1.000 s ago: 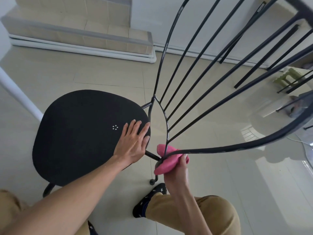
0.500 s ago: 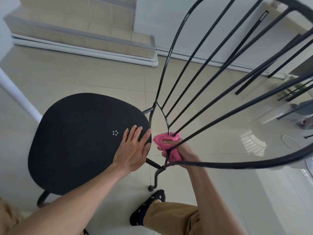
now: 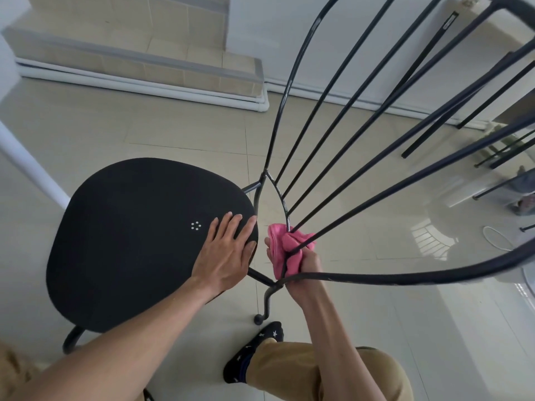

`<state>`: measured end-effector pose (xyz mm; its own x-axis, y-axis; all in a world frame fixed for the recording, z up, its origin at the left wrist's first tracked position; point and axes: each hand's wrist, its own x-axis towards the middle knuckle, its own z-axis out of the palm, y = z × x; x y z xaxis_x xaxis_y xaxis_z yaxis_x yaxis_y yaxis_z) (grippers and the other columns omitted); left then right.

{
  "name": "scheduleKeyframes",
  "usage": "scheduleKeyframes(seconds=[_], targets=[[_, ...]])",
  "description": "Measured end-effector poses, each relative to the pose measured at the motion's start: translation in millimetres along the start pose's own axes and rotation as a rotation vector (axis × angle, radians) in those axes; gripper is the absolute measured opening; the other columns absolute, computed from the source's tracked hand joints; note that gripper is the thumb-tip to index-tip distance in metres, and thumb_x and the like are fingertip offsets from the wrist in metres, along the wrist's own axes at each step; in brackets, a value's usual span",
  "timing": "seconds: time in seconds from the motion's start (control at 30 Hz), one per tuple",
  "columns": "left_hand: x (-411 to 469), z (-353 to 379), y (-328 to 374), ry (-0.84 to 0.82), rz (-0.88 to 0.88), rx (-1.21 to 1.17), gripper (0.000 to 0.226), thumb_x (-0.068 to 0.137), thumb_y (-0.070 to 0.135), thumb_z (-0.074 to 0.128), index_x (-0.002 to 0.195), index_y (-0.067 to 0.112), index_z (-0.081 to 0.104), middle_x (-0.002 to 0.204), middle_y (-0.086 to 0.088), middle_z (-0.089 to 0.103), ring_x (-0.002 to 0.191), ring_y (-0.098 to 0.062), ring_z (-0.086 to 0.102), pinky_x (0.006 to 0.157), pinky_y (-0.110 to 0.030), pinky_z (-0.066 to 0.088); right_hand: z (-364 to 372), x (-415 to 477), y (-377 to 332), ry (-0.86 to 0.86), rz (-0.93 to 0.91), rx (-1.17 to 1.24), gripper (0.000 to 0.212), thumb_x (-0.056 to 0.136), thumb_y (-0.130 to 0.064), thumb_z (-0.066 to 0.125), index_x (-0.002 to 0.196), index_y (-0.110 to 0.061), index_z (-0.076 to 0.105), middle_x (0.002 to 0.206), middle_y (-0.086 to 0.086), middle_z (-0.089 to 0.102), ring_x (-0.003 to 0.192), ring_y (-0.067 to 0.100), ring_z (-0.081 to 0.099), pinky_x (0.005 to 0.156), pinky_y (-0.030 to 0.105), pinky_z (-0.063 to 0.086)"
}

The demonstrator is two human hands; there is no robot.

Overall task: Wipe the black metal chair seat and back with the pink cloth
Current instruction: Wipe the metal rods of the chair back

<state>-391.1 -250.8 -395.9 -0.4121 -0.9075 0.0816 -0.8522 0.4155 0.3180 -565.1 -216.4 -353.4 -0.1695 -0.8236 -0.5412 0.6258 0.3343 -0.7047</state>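
The pink cloth [image 3: 282,247] is bunched around the lowest rods of the chair back [image 3: 405,277], just behind the seat [image 3: 130,241]. The right hand [image 3: 308,273] grips it, fingers curled round cloth and rod. The left hand [image 3: 225,256] lies flat on the seat's rear edge, fingers straight and slightly apart. The base of the back seems to be the part in hand. The long rods above likely remain, and whether the seat is done cannot be told.
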Motion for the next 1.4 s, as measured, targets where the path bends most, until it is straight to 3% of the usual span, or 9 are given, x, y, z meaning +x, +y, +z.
scheduleKeyframes(seconds=[0.17,0.27,0.4,0.57,0.73,0.9,1.1,1.27,1.4], targets=[[-0.1,-1.2,-0.5,0.005,0.004,-0.017,0.057,0.105,0.044,0.019,0.158,0.022,0.02,0.155,-0.012,0.04,0.15,-0.033,0.026,0.123,-0.053,0.02,-37.7,-12.5,20.0,-0.035,-0.013,0.087,0.041,0.071,-0.018,0.087,0.099,-0.006,0.06,0.08,0.017,0.044,0.068,0.03,0.046,0.069,0.036,0.049],[0.0,-0.6,-0.6,0.005,0.001,-0.006,0.057,0.105,0.044,0.02,0.158,0.022,0.02,0.155,-0.012,0.04,0.149,-0.033,0.026,0.123,-0.053,0.021,-46.4,-27.8,27.2,0.048,-0.008,0.077,0.032,0.093,-0.034,0.067,0.106,-0.006,0.059,0.065,0.015,0.051,0.056,0.023,0.049,0.049,0.031,0.049],[-0.3,0.0,0.2,0.005,0.0,-0.005,0.058,0.105,0.045,0.018,0.158,0.022,0.02,0.155,-0.012,0.04,0.149,-0.033,0.027,0.122,-0.053,0.021,-27.4,-35.2,20.9,-0.057,-0.211,0.04,0.066,0.11,-0.028,0.036,0.055,0.001,0.057,0.041,0.012,0.044,0.048,0.029,0.046,0.084,0.03,0.057],[-0.7,1.7,-0.1,0.007,-0.003,-0.007,0.058,0.105,0.046,0.015,0.158,0.023,0.019,0.157,-0.012,0.039,0.151,-0.033,0.025,0.123,-0.053,0.022,-8.0,-13.7,-0.4,0.067,0.047,0.039,0.02,0.1,-0.021,0.049,0.1,-0.005,0.06,0.081,0.01,0.06,0.07,0.023,0.061,0.059,0.032,0.056],[0.9,1.8,-0.1,0.016,-0.005,-0.01,0.058,0.105,0.045,0.018,0.158,0.023,0.019,0.156,-0.012,0.039,0.15,-0.032,0.025,0.123,-0.052,0.021,-0.9,6.7,-3.8,0.078,0.084,0.122,0.043,0.082,-0.003,0.071,0.125,-0.008,0.065,0.075,0.004,0.059,0.062,0.019,0.054,0.049,0.029,0.054],[0.2,1.2,-1.3,0.008,-0.001,-0.009,0.058,0.105,0.046,0.016,0.158,0.023,0.018,0.156,-0.011,0.039,0.15,-0.033,0.025,0.123,-0.053,0.021,-8.9,1.6,4.4,0.035,0.068,-0.001,0.027,0.082,-0.017,0.069,0.103,-0.001,0.062,0.072,0.008,0.06,0.05,0.018,0.06,0.045,0.026,0.053],[0.2,3.0,-0.4,0.009,-0.004,0.01,0.058,0.106,0.046,0.016,0.158,0.022,0.02,0.156,-0.012,0.04,0.15,-0.033,0.027,0.123,-0.053,0.022,-12.4,15.4,-20.8,0.024,0.106,-0.247,0.007,0.092,-0.003,0.063,0.092,-0.005,0.07,0.081,0.017,0.068,0.064,0.026,0.068,0.055,0.035,0.06],[-0.2,3.5,-0.2,0.017,-0.006,0.021,0.059,0.105,0.047,0.015,0.158,0.022,0.02,0.155,-0.012,0.041,0.149,-0.033,0.028,0.122,-0.054,0.024,-2.8,26.9,-28.0,0.16,0.003,-0.535,0.003,0.091,0.0,0.068,0.092,0.001,0.066,0.08,0.015,0.069,0.07,0.024,0.069,0.078,0.042,0.059],[0.2,3.5,-1.1,0.022,-0.001,-0.013,0.058,0.105,0.046,0.018,0.158,0.022,0.021,0.155,-0.011,0.04,0.15,-0.032,0.027,0.123,-0.053,0.022,-2.6,16.5,-13.1,0.261,0.007,-0.344,0.012,0.097,0.0,0.057,0.09,0.008,0.063,0.065,0.013,0.064,0.052,0.021,0.061,0.048,0.03,0.054]])
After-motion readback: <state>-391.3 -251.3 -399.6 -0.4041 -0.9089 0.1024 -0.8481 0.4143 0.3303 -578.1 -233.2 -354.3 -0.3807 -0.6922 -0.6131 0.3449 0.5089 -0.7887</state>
